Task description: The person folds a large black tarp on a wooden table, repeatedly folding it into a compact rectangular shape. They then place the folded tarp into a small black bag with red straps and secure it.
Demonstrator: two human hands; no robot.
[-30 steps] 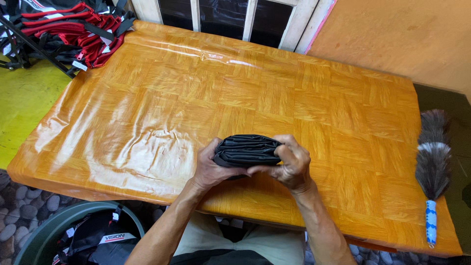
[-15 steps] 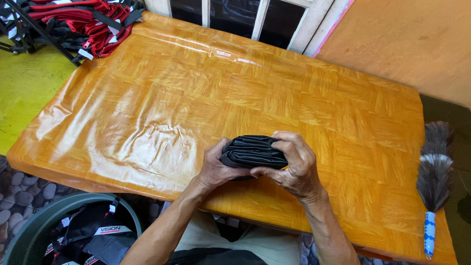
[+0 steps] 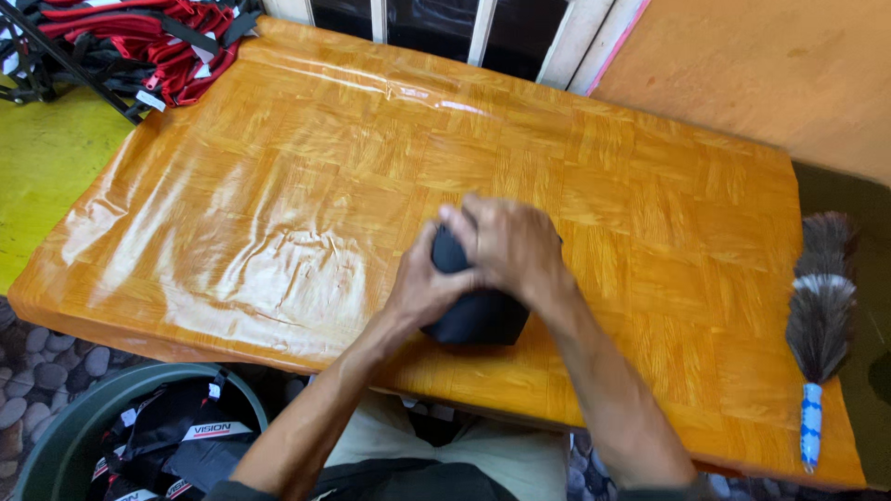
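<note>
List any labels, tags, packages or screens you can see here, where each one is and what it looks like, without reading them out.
White label strip: on black fabric items in the green bin, bottom left; narrow rectangle, dark print.
Small white tags: on the red and black strap pile, top left; tiny rectangles.
No packages or screens in view.
The black folded item under the left hand and right hand shows no label.

Both forearms reached forward and converged, the right hand (image 3: pixel 506 243) cupped palm-down with fingers curled over the left hand (image 3: pixel 429 286), both clasped shut.
</note>
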